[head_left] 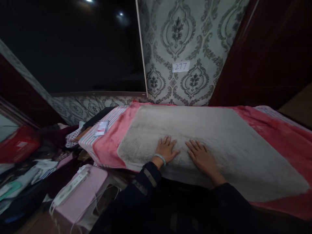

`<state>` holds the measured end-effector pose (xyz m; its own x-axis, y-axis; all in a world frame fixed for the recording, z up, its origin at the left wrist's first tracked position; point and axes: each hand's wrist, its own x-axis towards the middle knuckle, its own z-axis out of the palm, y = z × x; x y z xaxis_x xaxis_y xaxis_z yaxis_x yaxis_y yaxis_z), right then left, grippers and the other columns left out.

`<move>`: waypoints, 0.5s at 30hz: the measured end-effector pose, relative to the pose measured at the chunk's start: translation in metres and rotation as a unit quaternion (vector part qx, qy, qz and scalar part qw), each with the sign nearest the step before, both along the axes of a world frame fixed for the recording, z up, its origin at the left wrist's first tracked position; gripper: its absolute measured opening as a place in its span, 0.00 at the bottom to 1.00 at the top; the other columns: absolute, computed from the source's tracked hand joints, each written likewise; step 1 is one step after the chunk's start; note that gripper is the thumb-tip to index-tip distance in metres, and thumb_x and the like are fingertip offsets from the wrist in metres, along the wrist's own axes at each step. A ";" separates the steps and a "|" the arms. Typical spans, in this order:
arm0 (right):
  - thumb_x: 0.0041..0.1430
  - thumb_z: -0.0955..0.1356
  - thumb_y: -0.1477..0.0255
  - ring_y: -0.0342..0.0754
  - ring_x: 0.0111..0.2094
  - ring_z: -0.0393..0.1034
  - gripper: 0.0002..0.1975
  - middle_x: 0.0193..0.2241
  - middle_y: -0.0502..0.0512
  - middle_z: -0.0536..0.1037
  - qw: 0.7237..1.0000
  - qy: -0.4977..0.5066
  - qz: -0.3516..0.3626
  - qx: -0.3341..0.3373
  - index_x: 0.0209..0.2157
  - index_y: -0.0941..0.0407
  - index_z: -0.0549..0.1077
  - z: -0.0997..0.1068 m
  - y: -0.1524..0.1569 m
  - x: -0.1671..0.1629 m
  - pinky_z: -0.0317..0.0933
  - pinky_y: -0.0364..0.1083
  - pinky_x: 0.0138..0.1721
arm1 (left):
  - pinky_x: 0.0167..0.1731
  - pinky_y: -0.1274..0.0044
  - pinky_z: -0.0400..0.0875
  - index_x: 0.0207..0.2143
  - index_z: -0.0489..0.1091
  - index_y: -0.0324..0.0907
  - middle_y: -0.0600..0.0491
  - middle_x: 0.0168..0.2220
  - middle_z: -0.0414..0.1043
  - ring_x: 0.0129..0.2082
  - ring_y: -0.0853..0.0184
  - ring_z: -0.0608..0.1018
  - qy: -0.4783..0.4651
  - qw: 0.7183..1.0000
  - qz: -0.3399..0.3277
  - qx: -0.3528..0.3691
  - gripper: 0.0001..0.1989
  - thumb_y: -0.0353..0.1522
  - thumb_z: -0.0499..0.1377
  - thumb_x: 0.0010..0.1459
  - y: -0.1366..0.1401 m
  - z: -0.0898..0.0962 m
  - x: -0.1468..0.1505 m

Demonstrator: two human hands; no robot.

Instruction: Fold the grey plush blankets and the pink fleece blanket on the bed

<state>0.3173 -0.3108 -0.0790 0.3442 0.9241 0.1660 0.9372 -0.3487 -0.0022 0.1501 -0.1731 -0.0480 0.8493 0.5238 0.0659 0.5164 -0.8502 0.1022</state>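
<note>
My left hand (165, 152) and right hand (201, 159) lie palm down with fingers spread, and grip nothing. They touch the blanket (187, 120) on its grey middle, near my side. The blanket is spread out in front of me, pink at its ends, over a striped cloth (87, 143). To smooth it well, I think I should keep my palms flat, press softly, and push small wrinkles out to the edges without dragging it all. Left of me, a pink stand (96, 180) holds a power strip (73, 185). Farther left, past the heaped clothes (46, 167), a red thing (20, 144) may be a bag; I cannot see what is in it.
</note>
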 end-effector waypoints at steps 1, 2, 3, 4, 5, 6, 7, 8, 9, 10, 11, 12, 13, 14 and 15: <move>0.72 0.53 0.65 0.58 0.71 0.50 0.29 0.71 0.54 0.58 1.000 0.002 -0.003 -0.003 0.70 0.50 0.60 -0.001 -0.003 0.004 0.51 0.62 0.66 | 0.69 0.53 0.49 0.71 0.56 0.48 0.44 0.74 0.49 0.73 0.52 0.52 0.010 1.000 0.025 -0.001 0.34 0.51 0.46 0.68 0.008 0.002 -0.009; 0.72 0.52 0.64 0.58 0.71 0.50 0.29 0.70 0.54 0.58 1.000 0.002 -0.010 -0.005 0.70 0.50 0.60 -0.003 -0.007 0.010 0.52 0.62 0.66 | 0.69 0.53 0.49 0.71 0.56 0.47 0.44 0.74 0.48 0.73 0.52 0.52 0.022 0.998 0.051 0.000 0.33 0.50 0.46 0.69 0.017 0.005 -0.020; 0.71 0.52 0.63 0.58 0.71 0.50 0.29 0.70 0.54 0.58 1.000 -0.001 -0.021 -0.005 0.70 0.50 0.61 -0.005 -0.012 0.018 0.52 0.62 0.66 | 0.69 0.53 0.49 0.71 0.56 0.47 0.44 0.74 0.48 0.73 0.52 0.52 0.032 0.997 0.077 0.001 0.33 0.49 0.46 0.69 0.027 0.008 -0.033; 0.71 0.52 0.63 0.59 0.71 0.50 0.30 0.70 0.55 0.58 0.999 -0.005 -0.034 -0.005 0.70 0.50 0.61 -0.008 -0.020 0.027 0.53 0.63 0.65 | 0.69 0.53 0.49 0.71 0.55 0.46 0.44 0.74 0.48 0.73 0.52 0.52 0.039 0.994 0.102 0.003 0.33 0.48 0.46 0.69 0.037 0.011 -0.046; 0.70 0.51 0.63 0.59 0.70 0.51 0.30 0.70 0.56 0.58 0.999 -0.011 -0.051 -0.004 0.69 0.51 0.61 -0.011 -0.028 0.038 0.53 0.63 0.65 | 0.69 0.53 0.49 0.71 0.55 0.46 0.43 0.74 0.48 0.73 0.52 0.52 0.044 0.991 0.127 0.005 0.32 0.48 0.45 0.69 0.047 0.013 -0.061; 0.69 0.51 0.63 0.61 0.70 0.51 0.31 0.70 0.57 0.58 0.997 -0.016 -0.071 -0.003 0.69 0.51 0.62 -0.015 -0.038 0.050 0.53 0.64 0.65 | 0.69 0.53 0.49 0.71 0.55 0.45 0.43 0.74 0.48 0.73 0.52 0.52 0.047 0.988 0.150 0.008 0.33 0.47 0.45 0.69 0.057 0.015 -0.075; 0.69 0.51 0.62 0.62 0.70 0.52 0.32 0.70 0.58 0.59 0.995 -0.020 -0.093 0.000 0.69 0.51 0.62 -0.019 -0.050 0.063 0.53 0.66 0.64 | 0.68 0.52 0.49 0.71 0.55 0.43 0.42 0.74 0.48 0.73 0.51 0.52 0.049 0.984 0.171 0.009 0.33 0.47 0.44 0.70 0.066 0.016 -0.090; 0.68 0.51 0.62 0.63 0.69 0.53 0.32 0.70 0.58 0.59 0.993 -0.020 -0.115 0.003 0.69 0.51 0.62 -0.024 -0.062 0.075 0.53 0.67 0.63 | 0.68 0.52 0.49 0.71 0.54 0.42 0.41 0.74 0.48 0.73 0.51 0.52 0.050 0.981 0.189 0.010 0.33 0.47 0.44 0.70 0.075 0.017 -0.103; 0.67 0.51 0.61 0.64 0.69 0.53 0.32 0.70 0.58 0.60 0.990 -0.020 -0.136 0.010 0.69 0.50 0.63 -0.028 -0.075 0.087 0.54 0.69 0.63 | 0.68 0.51 0.49 0.71 0.54 0.42 0.41 0.74 0.48 0.73 0.51 0.52 0.050 0.978 0.204 0.013 0.33 0.46 0.43 0.70 0.083 0.018 -0.115; 0.66 0.51 0.61 0.65 0.68 0.54 0.33 0.69 0.59 0.60 0.988 -0.018 -0.152 0.018 0.68 0.49 0.63 -0.032 -0.089 0.099 0.54 0.70 0.62 | 0.68 0.51 0.49 0.71 0.54 0.42 0.41 0.73 0.48 0.73 0.51 0.52 0.051 0.975 0.217 0.015 0.33 0.46 0.43 0.70 0.091 0.019 -0.127; 0.65 0.51 0.60 0.66 0.68 0.54 0.33 0.69 0.59 0.61 0.986 -0.016 -0.166 0.030 0.68 0.48 0.63 -0.036 -0.103 0.109 0.54 0.71 0.61 | 0.68 0.51 0.49 0.71 0.54 0.42 0.41 0.73 0.48 0.73 0.51 0.52 0.054 0.972 0.228 0.016 0.32 0.45 0.42 0.70 0.098 0.020 -0.137; 0.64 0.51 0.60 0.67 0.67 0.55 0.34 0.68 0.60 0.62 0.982 -0.014 -0.180 0.046 0.68 0.47 0.64 -0.039 -0.117 0.119 0.55 0.72 0.60 | 0.67 0.50 0.49 0.72 0.54 0.43 0.42 0.74 0.48 0.73 0.51 0.52 0.059 0.970 0.237 0.014 0.32 0.44 0.42 0.70 0.105 0.022 -0.145; 0.63 0.51 0.60 0.68 0.66 0.56 0.34 0.68 0.61 0.63 0.980 -0.013 -0.191 0.063 0.68 0.47 0.64 -0.040 -0.129 0.127 0.55 0.72 0.59 | 0.67 0.49 0.49 0.72 0.53 0.44 0.42 0.74 0.47 0.73 0.51 0.52 0.065 0.967 0.246 0.010 0.31 0.44 0.41 0.70 0.111 0.024 -0.153; 0.63 0.51 0.60 0.69 0.65 0.59 0.34 0.66 0.63 0.65 0.977 -0.017 -0.197 0.083 0.67 0.45 0.65 -0.041 -0.140 0.135 0.56 0.73 0.57 | 0.67 0.48 0.49 0.72 0.53 0.44 0.42 0.74 0.47 0.73 0.51 0.52 0.076 0.964 0.255 0.002 0.31 0.43 0.41 0.70 0.117 0.027 -0.158; 0.63 0.52 0.60 0.70 0.64 0.61 0.33 0.65 0.65 0.67 0.975 -0.024 -0.197 0.101 0.67 0.44 0.66 -0.039 -0.149 0.141 0.57 0.73 0.56 | 0.66 0.47 0.50 0.71 0.53 0.44 0.42 0.74 0.47 0.73 0.51 0.53 0.086 0.960 0.265 -0.005 0.31 0.43 0.41 0.70 0.123 0.030 -0.162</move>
